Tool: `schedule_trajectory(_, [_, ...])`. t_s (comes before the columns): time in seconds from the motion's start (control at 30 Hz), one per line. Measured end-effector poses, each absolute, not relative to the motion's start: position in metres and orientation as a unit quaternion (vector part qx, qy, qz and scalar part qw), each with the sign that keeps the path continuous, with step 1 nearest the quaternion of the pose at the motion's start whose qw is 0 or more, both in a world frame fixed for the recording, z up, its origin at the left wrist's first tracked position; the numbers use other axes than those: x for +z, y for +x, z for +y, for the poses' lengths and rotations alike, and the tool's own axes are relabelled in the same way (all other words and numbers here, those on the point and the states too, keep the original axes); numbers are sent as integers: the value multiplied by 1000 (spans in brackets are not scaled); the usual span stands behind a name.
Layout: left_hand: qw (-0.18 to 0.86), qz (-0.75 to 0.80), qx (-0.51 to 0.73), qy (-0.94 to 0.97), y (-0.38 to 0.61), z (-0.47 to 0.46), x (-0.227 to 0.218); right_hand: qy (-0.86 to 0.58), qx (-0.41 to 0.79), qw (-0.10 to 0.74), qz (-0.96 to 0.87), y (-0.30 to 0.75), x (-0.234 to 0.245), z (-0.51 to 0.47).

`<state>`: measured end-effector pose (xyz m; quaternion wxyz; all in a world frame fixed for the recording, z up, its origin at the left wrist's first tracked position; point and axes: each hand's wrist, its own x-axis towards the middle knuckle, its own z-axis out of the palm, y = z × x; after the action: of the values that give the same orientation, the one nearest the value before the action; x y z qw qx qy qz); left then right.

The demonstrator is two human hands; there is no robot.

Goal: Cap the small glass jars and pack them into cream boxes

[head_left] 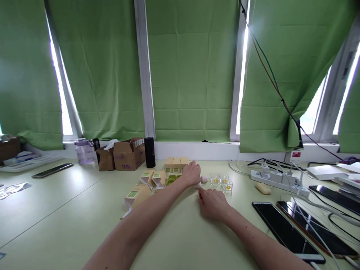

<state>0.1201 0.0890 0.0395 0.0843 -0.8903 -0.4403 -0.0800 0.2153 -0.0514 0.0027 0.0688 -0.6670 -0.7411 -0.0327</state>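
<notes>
Left hand [192, 173] is stretched out over the tabletop [180, 240] with its fingers curled downward beside the green blocks [171, 180], and whether it grasps anything I cannot tell, since its back covers the fingertips. Right hand [213, 202] rests nearer the body, loosely clenched, its fingers turned toward the other hand; whatever may be inside it is hidden too. Two small pink pieces [204, 179] sit between the hands and the clear cups [216, 181], the nearer one just below the left hand and partly hard to make out. That crowding looks like the main hazard: a knuckle swung sideways could knock a piece away or push it into the cups. The cups, three as far as I can see, stand close together with something yellow in each; being see-through, they would be easy to misjudge, and a bump to one could shift its neighbours. On the other side, the left forearm crosses in front of the lying boxes [159, 178], so drawing it back low could drag one along; from this angle I cannot tell whether it touches them. The upright boxes [176, 165] stand side by side just behind the green blocks, and an overlong reach might topple them. Farther right, loose cables [295, 202] run over the phones [287, 228], where a wide elbow could snag.
</notes>
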Motion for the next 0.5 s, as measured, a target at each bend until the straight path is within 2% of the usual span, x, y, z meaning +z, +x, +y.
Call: schedule_trajectory(0.5, [-45, -511, -85, -854, 140, 106, 24, -666, -32, 64, -743, 215, -1, -49])
